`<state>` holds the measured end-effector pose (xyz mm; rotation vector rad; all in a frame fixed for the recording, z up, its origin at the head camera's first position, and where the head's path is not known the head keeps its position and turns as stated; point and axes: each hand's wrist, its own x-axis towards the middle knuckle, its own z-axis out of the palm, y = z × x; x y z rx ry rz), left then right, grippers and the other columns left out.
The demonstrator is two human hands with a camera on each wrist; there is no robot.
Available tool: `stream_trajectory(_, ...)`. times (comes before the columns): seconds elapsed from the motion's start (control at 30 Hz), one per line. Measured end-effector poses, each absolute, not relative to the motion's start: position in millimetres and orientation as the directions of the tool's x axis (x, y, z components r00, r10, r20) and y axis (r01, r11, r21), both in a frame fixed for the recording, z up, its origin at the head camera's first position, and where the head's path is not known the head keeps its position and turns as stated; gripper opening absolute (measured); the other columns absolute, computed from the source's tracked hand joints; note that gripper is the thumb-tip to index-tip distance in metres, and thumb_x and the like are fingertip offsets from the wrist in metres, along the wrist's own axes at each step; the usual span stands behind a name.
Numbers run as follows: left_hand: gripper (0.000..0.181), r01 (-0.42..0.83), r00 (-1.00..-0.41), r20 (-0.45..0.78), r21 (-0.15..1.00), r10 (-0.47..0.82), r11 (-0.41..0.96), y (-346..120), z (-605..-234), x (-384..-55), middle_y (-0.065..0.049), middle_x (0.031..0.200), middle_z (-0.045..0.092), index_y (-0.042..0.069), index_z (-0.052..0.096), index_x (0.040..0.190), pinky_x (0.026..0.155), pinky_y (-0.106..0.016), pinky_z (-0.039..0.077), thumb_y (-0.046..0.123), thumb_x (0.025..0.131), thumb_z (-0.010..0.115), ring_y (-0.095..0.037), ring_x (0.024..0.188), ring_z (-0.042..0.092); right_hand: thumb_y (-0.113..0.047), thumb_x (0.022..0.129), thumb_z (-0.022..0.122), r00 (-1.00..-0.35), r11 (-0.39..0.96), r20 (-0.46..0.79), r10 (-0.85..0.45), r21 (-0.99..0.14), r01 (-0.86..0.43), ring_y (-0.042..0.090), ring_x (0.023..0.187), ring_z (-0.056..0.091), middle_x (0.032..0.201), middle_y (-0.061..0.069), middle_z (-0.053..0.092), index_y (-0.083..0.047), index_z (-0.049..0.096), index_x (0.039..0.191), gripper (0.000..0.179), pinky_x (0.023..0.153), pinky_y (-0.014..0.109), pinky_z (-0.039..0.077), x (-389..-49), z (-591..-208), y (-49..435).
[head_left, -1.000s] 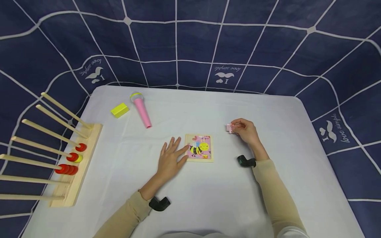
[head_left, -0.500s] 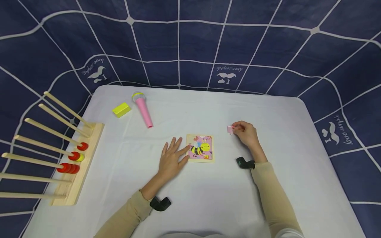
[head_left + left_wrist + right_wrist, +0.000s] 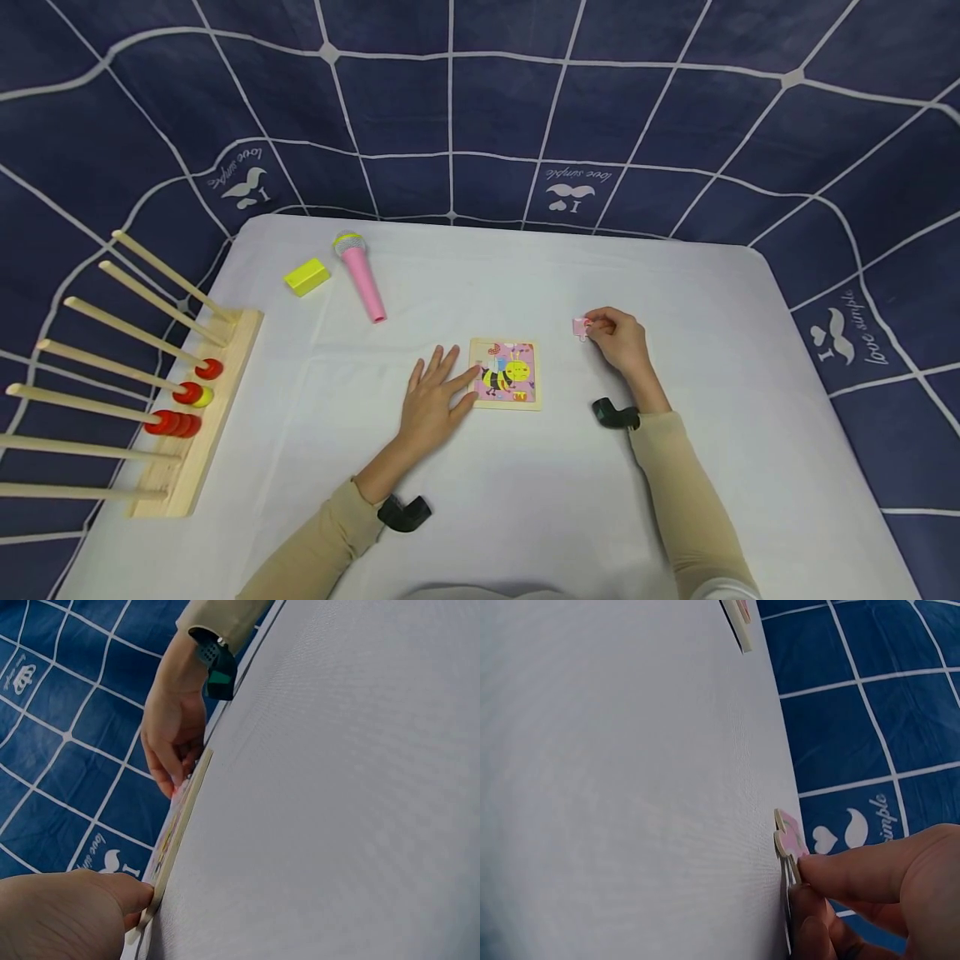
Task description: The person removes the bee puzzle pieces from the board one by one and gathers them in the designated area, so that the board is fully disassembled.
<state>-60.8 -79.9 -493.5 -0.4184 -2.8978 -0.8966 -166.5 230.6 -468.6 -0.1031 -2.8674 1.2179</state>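
A square wooden jigsaw puzzle [image 3: 507, 406] with a yellow and black bee on pink lies on the white table. My left hand [image 3: 429, 410] rests at its left side with fingers spread, the index finger and thumb touching the frame's edge. In the left wrist view, the thumb [image 3: 124, 891] lies along the frame's rim. To the right of the puzzle, my right hand [image 3: 622, 343] pinches a small pink puzzle piece [image 3: 580, 327] between thumb and fingertips. The right wrist view shows this piece [image 3: 789, 831] tilted close over the tabletop, its lower part hidden by the fingers.
At the left stands a wooden peg rack [image 3: 225, 367] with red and yellow beads on some of its slanting pegs. A pink toy microphone [image 3: 362, 282] and a yellow block [image 3: 306, 277] lie at the back left. A dark blue gridded cloth [image 3: 495, 108] hangs behind the table.
The right hand, still pinching the puzzle piece, has come very slightly toward the body, and its forearm has shifted a little left. The left hand stays at the puzzle's edge.
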Motion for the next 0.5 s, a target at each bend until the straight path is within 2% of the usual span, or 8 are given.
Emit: stream_trajectory(0.5, 0.04, 0.289, -0.957, 0.167, 0.541, 0.235, 0.79, -80.3, -495.2, -61.7, -0.015, 0.154, 0.04, 0.021, 0.064, 0.131, 0.118, -0.058, 0.016, 0.032, 0.092, 0.065, -0.037, 0.148, 0.026, -0.003, 0.088, 0.064, -0.996, 0.711, 0.033, 0.088, -0.702, 0.039, 0.015, 0.07, 0.052, 0.084, 0.012, 0.066, -0.002, 0.072, 0.106, 0.02, 0.064, 0.023, 0.041, -166.8, -475.4, 228.2)
